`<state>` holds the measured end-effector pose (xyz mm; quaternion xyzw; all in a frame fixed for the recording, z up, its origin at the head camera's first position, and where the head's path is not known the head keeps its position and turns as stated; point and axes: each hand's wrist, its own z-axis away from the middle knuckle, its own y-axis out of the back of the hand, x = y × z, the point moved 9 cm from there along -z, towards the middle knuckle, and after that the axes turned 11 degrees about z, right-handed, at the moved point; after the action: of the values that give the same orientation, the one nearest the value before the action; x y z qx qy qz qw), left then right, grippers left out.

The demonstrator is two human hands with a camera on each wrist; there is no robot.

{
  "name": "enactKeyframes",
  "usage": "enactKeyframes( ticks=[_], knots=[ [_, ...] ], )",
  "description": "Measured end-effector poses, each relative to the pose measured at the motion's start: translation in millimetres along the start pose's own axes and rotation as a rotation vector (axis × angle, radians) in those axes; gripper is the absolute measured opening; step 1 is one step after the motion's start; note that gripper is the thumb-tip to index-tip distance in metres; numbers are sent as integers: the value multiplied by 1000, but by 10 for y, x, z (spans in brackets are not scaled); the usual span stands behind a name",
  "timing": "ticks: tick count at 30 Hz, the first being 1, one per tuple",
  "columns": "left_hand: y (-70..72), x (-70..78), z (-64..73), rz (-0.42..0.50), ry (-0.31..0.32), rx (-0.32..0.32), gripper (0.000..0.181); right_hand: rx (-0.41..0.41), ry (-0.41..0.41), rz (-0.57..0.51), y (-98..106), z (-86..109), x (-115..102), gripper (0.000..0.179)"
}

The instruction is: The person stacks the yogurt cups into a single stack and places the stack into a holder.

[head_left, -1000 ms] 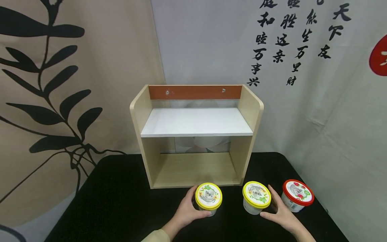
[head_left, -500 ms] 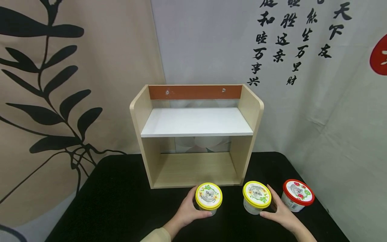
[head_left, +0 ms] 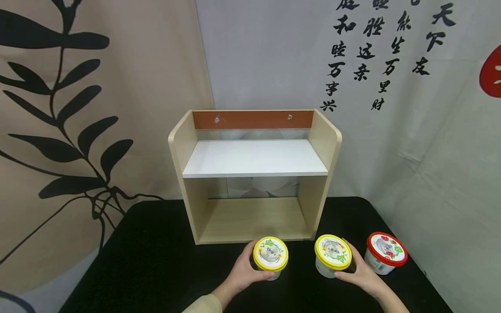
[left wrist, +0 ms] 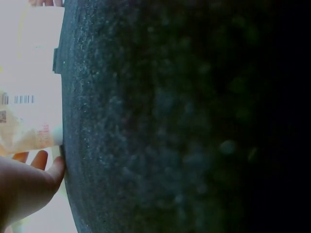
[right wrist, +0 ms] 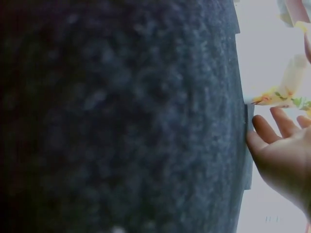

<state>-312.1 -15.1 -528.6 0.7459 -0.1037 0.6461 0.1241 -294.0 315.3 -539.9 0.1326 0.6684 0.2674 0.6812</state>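
Two tubs with yellow lids stand on the black table in front of the shelf. My left hand (head_left: 244, 270) curls round the left side of one yellow-lidded tub (head_left: 270, 254), thumb across its front. On the right, my right hand (head_left: 363, 274) holds the other yellow-lidded tub (head_left: 332, 252) from its right side, its thumb in front and a finger behind the lid. The left wrist view shows the tub's pale wall with a barcode (left wrist: 24, 99) beside the bent fingers. In the right wrist view the tub is washed out by glare.
A red-lidded tub (head_left: 386, 252) stands just right of my right hand. Behind the tubs is a small wooden shelf unit (head_left: 182, 174) with a white upper board (head_left: 254, 158) and an open lower bay (head_left: 254, 217). The black table (head_left: 129, 261) narrows towards the back.
My right hand has shifted slightly left, its thumb now further over the front of its tub. The left hand and the tubs have hardly moved.
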Motion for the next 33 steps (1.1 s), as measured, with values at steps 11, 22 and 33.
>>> enactKeyframes(
  ticks=[11, 22, 33],
  knots=[
    [-2, 31, -4, 19, -29, 3, 91, 9, -45, 51, -4, -25, 40, 100],
    [18, 79, 4, -9, -24, 6, 89, 24, -22, 33, 12, -54, 40, 96],
    [112, 114, 54, -12, -24, 10, 88, 26, -6, -19, 2, -57, 24, 90]
  ],
)
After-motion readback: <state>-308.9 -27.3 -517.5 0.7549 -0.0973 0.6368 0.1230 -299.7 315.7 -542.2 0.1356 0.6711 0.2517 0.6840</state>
